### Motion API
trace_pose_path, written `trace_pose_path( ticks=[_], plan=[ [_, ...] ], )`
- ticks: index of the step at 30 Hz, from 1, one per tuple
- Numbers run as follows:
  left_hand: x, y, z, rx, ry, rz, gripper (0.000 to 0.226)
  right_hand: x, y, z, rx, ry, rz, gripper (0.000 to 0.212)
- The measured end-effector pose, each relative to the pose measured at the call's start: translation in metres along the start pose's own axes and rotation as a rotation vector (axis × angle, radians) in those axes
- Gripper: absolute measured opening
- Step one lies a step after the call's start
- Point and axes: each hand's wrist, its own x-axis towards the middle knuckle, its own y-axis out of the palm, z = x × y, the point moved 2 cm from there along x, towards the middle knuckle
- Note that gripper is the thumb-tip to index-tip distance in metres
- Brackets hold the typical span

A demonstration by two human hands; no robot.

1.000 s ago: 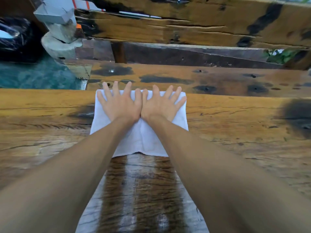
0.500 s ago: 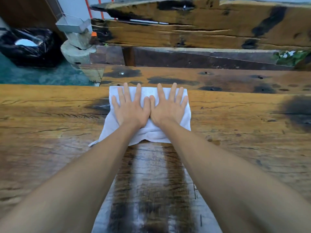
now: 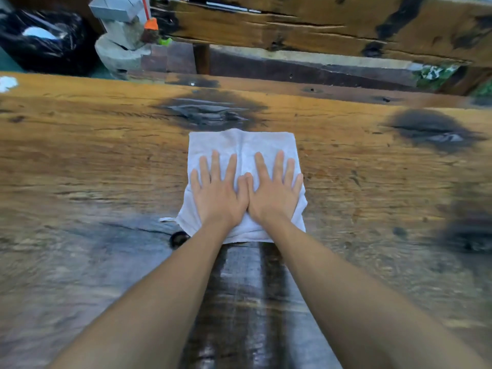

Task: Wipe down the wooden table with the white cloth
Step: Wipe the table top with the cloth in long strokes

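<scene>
A white cloth lies flat on the wooden table, roughly at its middle. My left hand and my right hand press palm-down on the near half of the cloth, side by side with thumbs touching and fingers spread. Neither hand grips the fabric. A dark wet streak runs along the wood from the cloth's near edge toward me, between my forearms. The cloth's far half shows uncovered, just short of a dark knot in the wood.
Beyond the table's far edge stands a wooden bench with a thick plank backrest. At far left are a black bag and stacked concrete blocks. A dark burn mark stains the table at right.
Both hands have slid the cloth back from the table's far edge toward me. The view is now blurred by motion.
</scene>
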Motion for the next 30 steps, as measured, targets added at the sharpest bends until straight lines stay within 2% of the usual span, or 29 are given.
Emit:
trace_pose_path(
  ticks=[10,20,25,30],
  plan=[
    [-0.210,-0.001,-0.003,0.010,-0.011,0.098,0.065,-0.209,0.003,-0.061,-0.002,0.020,0.071,0.059],
    [-0.408,-0.006,-0.023,-0.050,-0.034,0.136,0.065,-0.397,-0.004,-0.127,-0.033,-0.002,0.007,0.058],
    [-0.466,-0.004,-0.031,-0.037,-0.069,0.148,0.065,-0.455,-0.012,-0.148,-0.027,0.118,0.037,0.061],
    [-0.479,-0.002,-0.033,0.002,-0.086,0.175,0.065,-0.475,-0.015,-0.147,-0.022,0.273,0.091,0.064]
  ],
)
